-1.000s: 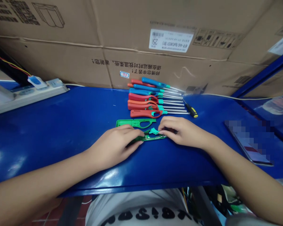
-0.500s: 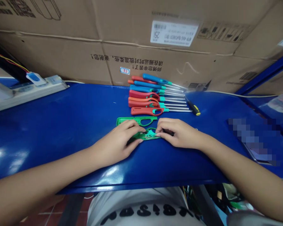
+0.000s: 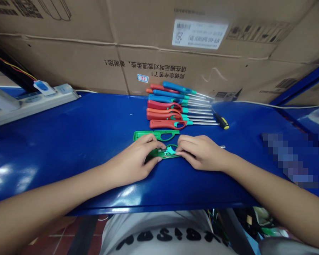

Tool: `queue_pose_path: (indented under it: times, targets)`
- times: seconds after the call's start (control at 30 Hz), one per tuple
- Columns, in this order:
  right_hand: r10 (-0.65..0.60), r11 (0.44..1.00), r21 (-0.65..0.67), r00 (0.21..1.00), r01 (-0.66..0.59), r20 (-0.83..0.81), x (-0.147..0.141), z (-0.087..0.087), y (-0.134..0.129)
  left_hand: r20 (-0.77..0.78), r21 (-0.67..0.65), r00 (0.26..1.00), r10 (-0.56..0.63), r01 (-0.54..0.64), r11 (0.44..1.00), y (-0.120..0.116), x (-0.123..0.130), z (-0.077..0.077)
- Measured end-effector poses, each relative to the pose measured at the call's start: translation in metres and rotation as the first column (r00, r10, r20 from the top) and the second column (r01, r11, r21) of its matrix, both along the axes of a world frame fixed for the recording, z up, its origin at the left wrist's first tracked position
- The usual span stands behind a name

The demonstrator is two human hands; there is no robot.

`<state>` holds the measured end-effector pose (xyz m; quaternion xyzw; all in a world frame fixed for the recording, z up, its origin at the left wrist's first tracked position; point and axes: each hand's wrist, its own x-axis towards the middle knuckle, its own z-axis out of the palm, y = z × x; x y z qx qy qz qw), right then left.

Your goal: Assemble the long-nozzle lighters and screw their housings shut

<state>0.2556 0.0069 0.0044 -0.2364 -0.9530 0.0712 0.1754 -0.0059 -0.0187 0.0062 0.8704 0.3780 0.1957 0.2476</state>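
Observation:
Between my hands lies an opened green lighter body, the long-necked kind, with its inner parts showing. A teal trigger piece and thin wiring sit in it. My left hand pinches its handle end between thumb and fingers. At the front end, the fingertips of my right hand close on the lighter beside the teal piece; the exact grip is hidden. A metal tube tip shows past my right wrist. Just behind my hands rests the loose green shell half, untouched.
Several red and blue lighters lie in a row farther back, metal tubes pointing right. By the tube ends is a black-and-yellow screwdriver. A power strip stands at left on the blue table, and a cardboard box walls the back.
The view has shifted slightly. My right fingers have drawn closer together at the lighter's front end, while my left hand keeps nearly the same hold.

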Motion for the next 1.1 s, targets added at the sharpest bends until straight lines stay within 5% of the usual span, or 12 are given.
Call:
queue_pose_path:
  times: [0.47,1.1]
  targets:
    - [-0.026,0.961,0.271,0.964,-0.048,0.265,-0.005,0.011,-0.009,-0.031,0.016,1.0,-0.002,0.003,1.0,-0.003,0.002,0.002]
    - [-0.014,0.968,0.245,0.962,-0.055,0.273,-0.008,0.013,-0.011,-0.025,-0.001,1.0,0.0,-0.001,1.0,-0.001,0.003,0.001]
